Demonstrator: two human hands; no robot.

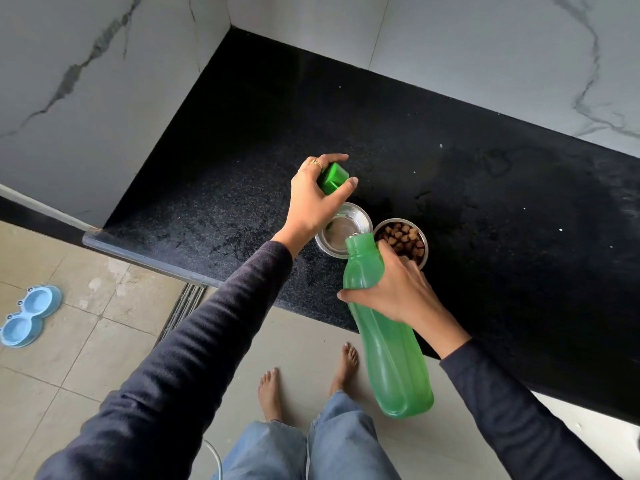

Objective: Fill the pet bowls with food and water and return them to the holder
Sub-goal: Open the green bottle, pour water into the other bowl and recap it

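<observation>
Two steel bowls stand side by side on the black counter [242, 188]. The left bowl [346, 226] holds clear water; the right bowl [403, 239] holds brown kibble. My right hand [398, 289] grips a green plastic bottle [388, 344] by its neck, tilted with its open mouth over the left bowl's rim. My left hand [315, 199] holds the bottle's green cap [332, 177] above and behind that bowl. The blue double-bowl holder [29, 315] lies on the floor at far left.
Marble-patterned walls close the counter on the left and back. The counter's front edge runs diagonally from left to lower right. A floor drain grate [181, 308] sits below the edge. My bare feet [308, 379] stand on the tiled floor.
</observation>
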